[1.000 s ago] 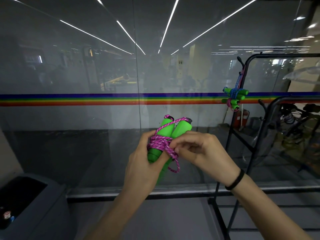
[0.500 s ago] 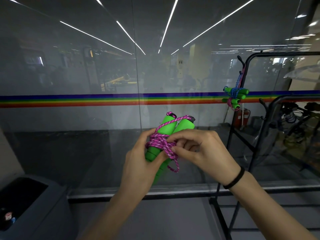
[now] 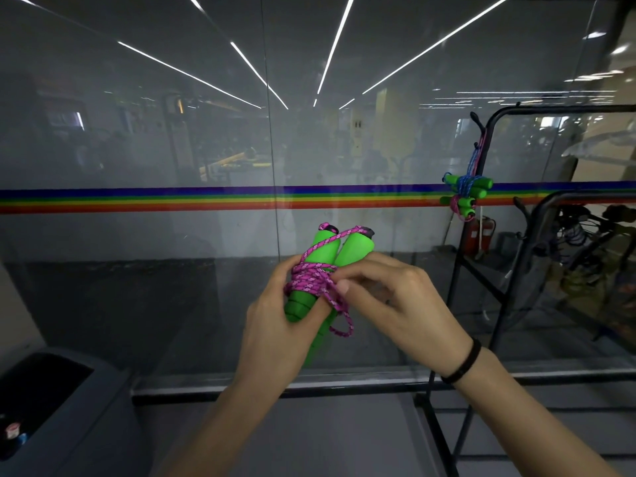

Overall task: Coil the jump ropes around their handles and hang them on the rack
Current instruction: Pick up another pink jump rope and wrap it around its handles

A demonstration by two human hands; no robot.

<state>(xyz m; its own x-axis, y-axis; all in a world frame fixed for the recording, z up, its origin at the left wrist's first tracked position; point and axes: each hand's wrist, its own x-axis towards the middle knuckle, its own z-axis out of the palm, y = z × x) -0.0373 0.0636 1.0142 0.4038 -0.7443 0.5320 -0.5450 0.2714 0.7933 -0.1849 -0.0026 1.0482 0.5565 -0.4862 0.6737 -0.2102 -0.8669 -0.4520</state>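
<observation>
Centre: I see my left hand [image 3: 275,325] curled round two green handles [image 3: 323,249], with the pink rope [image 3: 313,280] coiled about them. My right hand [image 3: 395,304] pinches the coil beside its loose loop. Far right: black rack [image 3: 481,242] bearing hung jump ropes [image 3: 466,191]. Behind: glass wall [image 3: 137,235] with rainbow stripe [image 3: 172,199]. Near left: grey bin [image 3: 86,407].

Colour rundown: the handles [image 3: 323,249] are bright green with dark caps, and the rope [image 3: 311,284] round them is a hot pink braid flecked with white and purple. The rack [image 3: 568,107] is plain black. On its left post hangs a green-handled blue bundle [image 3: 468,182], with a pink bundle [image 3: 461,203] right under it. Behind the rack a rainbow stripe [image 3: 172,199] crosses the grey glass, blue on top down to red. There's a black wristband [image 3: 463,363] near the rack's foot, and a grey bin [image 3: 103,425] far to the rack's left.
</observation>
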